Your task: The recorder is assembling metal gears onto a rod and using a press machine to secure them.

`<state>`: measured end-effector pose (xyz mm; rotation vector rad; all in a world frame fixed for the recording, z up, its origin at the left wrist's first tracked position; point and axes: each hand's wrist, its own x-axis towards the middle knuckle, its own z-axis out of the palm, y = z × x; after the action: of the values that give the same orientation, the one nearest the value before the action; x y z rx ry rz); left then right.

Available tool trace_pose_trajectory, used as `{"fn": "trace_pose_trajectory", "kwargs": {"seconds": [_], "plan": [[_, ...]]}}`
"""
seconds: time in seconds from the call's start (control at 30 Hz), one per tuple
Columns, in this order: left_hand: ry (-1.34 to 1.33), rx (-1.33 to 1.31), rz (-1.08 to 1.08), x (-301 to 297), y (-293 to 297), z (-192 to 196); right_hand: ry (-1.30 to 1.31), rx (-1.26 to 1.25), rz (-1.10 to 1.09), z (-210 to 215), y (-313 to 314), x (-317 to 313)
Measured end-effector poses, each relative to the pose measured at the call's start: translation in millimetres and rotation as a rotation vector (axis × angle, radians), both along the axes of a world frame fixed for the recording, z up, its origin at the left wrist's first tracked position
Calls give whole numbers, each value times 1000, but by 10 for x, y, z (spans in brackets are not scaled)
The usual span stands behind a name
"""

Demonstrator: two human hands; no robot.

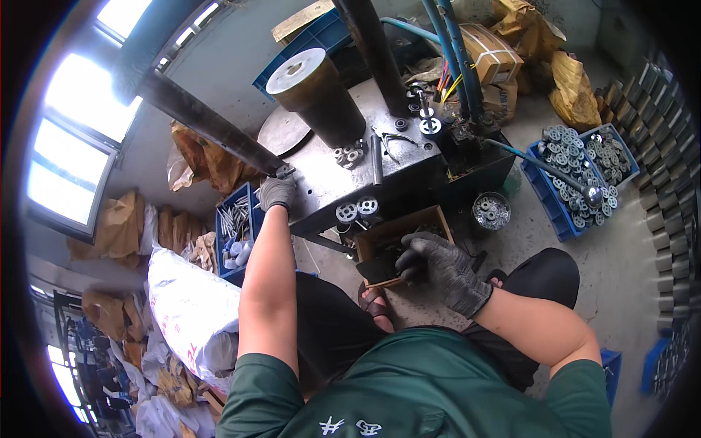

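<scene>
My left hand (277, 193), in a grey glove, is at the left corner of the metal press table (332, 186). Its fingers are closed by a small metal piece (285, 172) at the foot of a dark column; what they grip is mostly hidden. Over an open cardboard box (380, 239) hangs my right hand (444, 271), in a darker glove, its fingers curled together. Anything inside them cannot be made out. Two round wheel-like metal parts (356, 211) stand at the table's front edge, just above the box.
On the table are a thick cylinder (318, 98), small bearings (349, 155), a metal rod (377, 160) and pliers (394, 144). Blue crates of metal wheels (573, 175) and a bowl of parts (491, 210) sit to the right. At left are a blue crate (235, 226) and a white sack (191, 310).
</scene>
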<state>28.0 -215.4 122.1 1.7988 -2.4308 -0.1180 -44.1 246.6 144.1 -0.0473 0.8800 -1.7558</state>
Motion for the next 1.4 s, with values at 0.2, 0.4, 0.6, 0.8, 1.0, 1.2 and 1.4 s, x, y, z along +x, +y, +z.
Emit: {"fn": "trace_pose_trajectory", "kwargs": {"seconds": [0.2, 0.4, 0.6, 0.8, 1.0, 1.2, 1.4], "plan": [[46, 14, 45, -123, 245, 102, 4, -33, -100, -236, -89, -31], [107, -12, 42, -69, 188, 33, 49, -11, -44, -279, -134, 75], [68, -30, 33, -10, 70, 19, 79, -2, -25, -364, -185, 117], [334, -8, 39, -26, 441, 30, 181, 38, -27, -483, -156, 53], [493, -460, -548, -59, 960, -113, 246, 95, -15, -575, -135, 76], [452, -167, -706, -525, 1321, -148, 265, 182, 2, -673, -182, 113], [470, -111, -682, -740, 1232, -81, 367, 241, 33, -730, -198, 84]]}}
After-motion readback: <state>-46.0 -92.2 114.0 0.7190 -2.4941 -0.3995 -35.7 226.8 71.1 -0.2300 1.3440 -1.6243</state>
